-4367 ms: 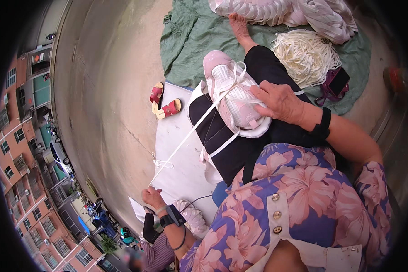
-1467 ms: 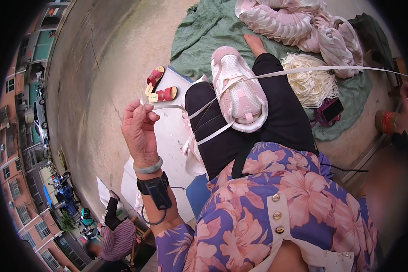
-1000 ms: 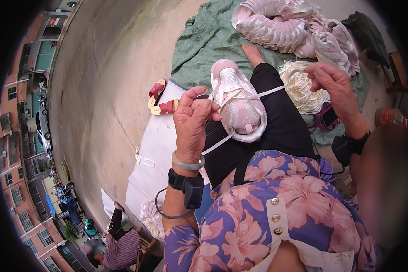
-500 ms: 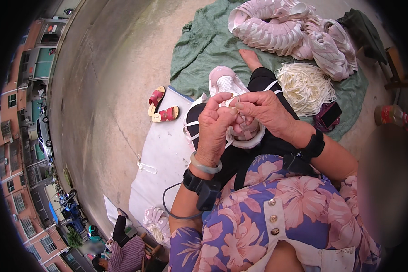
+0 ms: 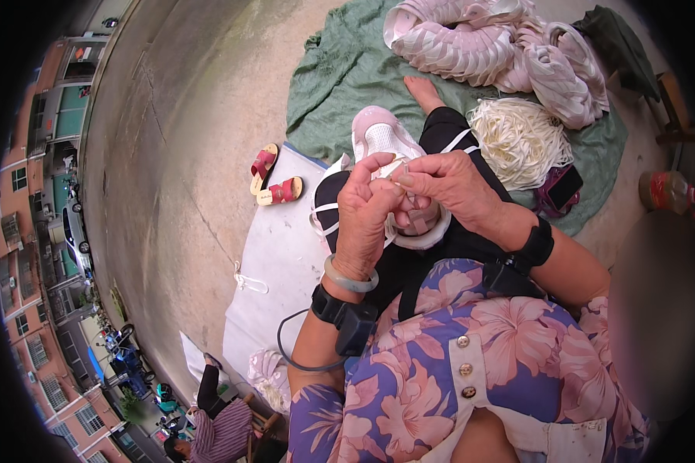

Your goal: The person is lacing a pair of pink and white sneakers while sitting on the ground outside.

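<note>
A pink and white sneaker (image 5: 378, 133) lies across my lap, toe pointing away from me. Just over its opening, my left hand (image 5: 369, 202) is closed in a pinch, its index finger bent over the top. My right hand (image 5: 449, 185) pinches right beside it, thumb against fingertips. A thin white shoelace (image 5: 394, 165) shows between the two sets of fingertips; much of it is hidden by the fingers. Below the hands, the pinkish heel part (image 5: 423, 224) of the shoe shows with its white rim.
White laces (image 5: 517, 143) lie heaped on a green cloth (image 5: 340, 77), beside a phone (image 5: 564, 187). Strung pink-white shoe parts (image 5: 471, 46) lie beyond. Red sandals (image 5: 282, 192) stand left by a white sheet (image 5: 274, 255). A bottle (image 5: 664, 191) stands right; another person (image 5: 222, 432) sits lower left.
The hands keep nearly the same pinch at the same place. The view has shifted slightly, and the fingertips have moved only a little.
</note>
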### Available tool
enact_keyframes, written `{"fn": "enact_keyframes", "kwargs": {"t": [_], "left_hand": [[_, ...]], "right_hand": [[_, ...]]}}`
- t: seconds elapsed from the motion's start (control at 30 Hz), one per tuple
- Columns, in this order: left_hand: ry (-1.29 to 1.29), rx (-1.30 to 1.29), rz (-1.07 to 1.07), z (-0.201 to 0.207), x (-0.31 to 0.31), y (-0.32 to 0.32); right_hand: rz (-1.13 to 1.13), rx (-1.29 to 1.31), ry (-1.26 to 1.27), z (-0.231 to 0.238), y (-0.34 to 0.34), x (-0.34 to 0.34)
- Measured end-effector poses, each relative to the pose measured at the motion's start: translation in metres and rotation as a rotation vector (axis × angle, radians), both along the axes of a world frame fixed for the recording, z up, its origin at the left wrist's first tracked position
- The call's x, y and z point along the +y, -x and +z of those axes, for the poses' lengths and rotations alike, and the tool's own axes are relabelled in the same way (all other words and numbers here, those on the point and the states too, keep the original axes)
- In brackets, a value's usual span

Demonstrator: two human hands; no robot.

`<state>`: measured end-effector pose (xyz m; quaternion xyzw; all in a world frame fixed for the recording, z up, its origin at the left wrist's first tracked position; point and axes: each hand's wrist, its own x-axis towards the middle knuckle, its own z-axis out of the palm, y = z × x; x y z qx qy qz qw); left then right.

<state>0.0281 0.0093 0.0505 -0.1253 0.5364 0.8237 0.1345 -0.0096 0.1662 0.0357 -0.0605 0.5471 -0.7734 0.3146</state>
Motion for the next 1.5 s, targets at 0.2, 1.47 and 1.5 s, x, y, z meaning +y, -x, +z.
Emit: {"fn": "enact_keyframes", "kwargs": {"t": [0.2, 1.47, 1.5], "left_hand": [[0.392, 0.134, -0.073, 0.005, 0.001, 0.003], [-0.006, 0.366, -0.837, 0.007, 0.047, -0.008], [0.0, 0.36, -0.833, 0.009, 0.048, -0.007]], "right_hand": [[-0.008, 0.111, -0.203, 0.016, -0.001, 0.005], [0.141, 0.688, -0.802, -0.074, 0.089, -0.045], [0.146, 0.669, -0.798, -0.075, 0.089, -0.044]]}}
